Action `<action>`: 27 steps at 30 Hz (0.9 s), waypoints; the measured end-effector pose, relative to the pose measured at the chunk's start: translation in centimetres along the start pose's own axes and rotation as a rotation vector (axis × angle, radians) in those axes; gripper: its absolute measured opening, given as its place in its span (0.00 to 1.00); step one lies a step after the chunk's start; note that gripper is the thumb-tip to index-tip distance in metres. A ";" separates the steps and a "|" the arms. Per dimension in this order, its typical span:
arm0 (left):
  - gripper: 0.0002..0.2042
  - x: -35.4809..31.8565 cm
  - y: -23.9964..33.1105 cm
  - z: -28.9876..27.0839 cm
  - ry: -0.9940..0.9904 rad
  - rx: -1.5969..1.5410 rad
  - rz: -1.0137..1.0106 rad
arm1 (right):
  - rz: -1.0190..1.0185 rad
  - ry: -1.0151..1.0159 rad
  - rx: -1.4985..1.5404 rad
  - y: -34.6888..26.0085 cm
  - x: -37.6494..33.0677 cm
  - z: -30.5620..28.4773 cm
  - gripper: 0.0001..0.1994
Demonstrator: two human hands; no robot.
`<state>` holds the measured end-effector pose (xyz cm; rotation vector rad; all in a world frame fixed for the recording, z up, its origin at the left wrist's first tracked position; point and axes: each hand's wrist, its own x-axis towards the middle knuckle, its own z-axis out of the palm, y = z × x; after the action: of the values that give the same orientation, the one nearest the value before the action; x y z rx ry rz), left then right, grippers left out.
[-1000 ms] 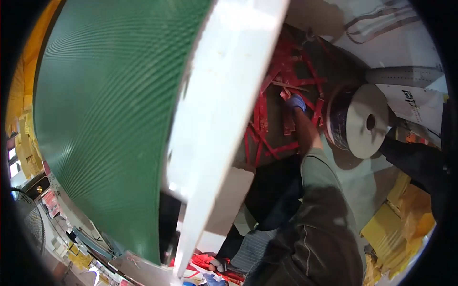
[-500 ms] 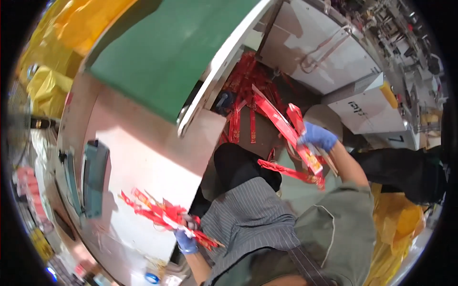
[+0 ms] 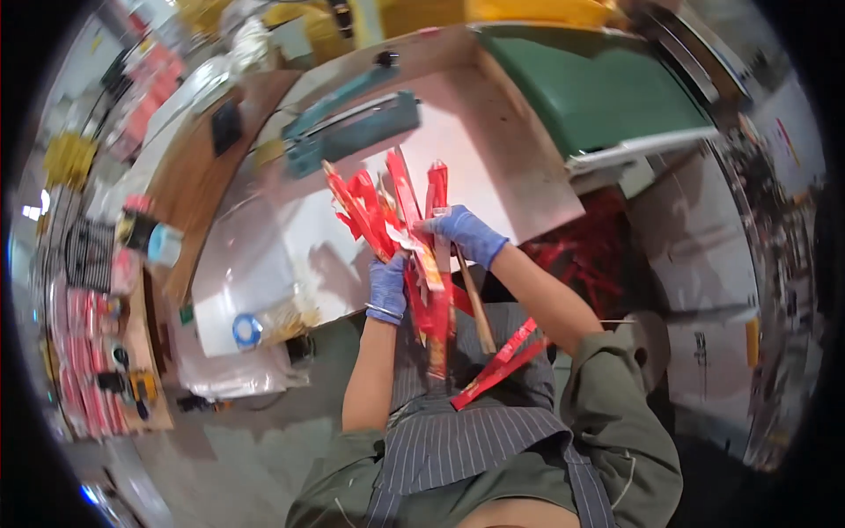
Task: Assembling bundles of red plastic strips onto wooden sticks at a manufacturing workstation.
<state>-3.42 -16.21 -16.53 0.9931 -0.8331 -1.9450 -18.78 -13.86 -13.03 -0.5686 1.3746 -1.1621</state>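
My blue-gloved left hand (image 3: 387,286) is closed round a bunch of long, narrow red packets (image 3: 361,207), which fan out over the white worktop. Close beside it, my right hand (image 3: 466,233), gloved too, grips more red packets (image 3: 437,299) that hang down before my striped apron. A bare wooden stick (image 3: 475,304) slants below the right hand. Two red strips (image 3: 502,361) dangle lower, across the apron. Many more red packets (image 3: 585,255) lie in a heap in the dark space right of the worktop. Overlapping packets hide most of the fingertips.
A teal heat sealer (image 3: 356,132) stands at the back of the white worktop (image 3: 475,158). A green panel (image 3: 598,88) rises at far right. A blue tape roll (image 3: 247,330) lies near the left front edge. Further left are a brown board (image 3: 207,167) and stacked pink-red packs (image 3: 88,352).
My view has turned left toward the worktop. The right hand has come from the heap with its packets to beside the left hand. Both bunches now meet in front of me.
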 end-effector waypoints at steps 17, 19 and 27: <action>0.07 -2.1 -0.8 -9.9 0.106 0.060 -0.027 | -0.128 0.270 -0.953 2.5 2.9 0.9 0.17; 0.07 -1.7 -1.1 -10.0 0.099 -0.074 -0.073 | -0.071 0.321 -1.057 2.4 2.4 2.8 0.20; 0.16 -5.0 -3.4 -14.8 -0.127 -0.272 -0.006 | -0.244 0.308 -1.270 3.6 1.1 6.7 0.18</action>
<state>10.00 -13.17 -24.61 0.7180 -0.6126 -2.0772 -11.65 -15.44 -15.43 -1.5091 2.3040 -0.4141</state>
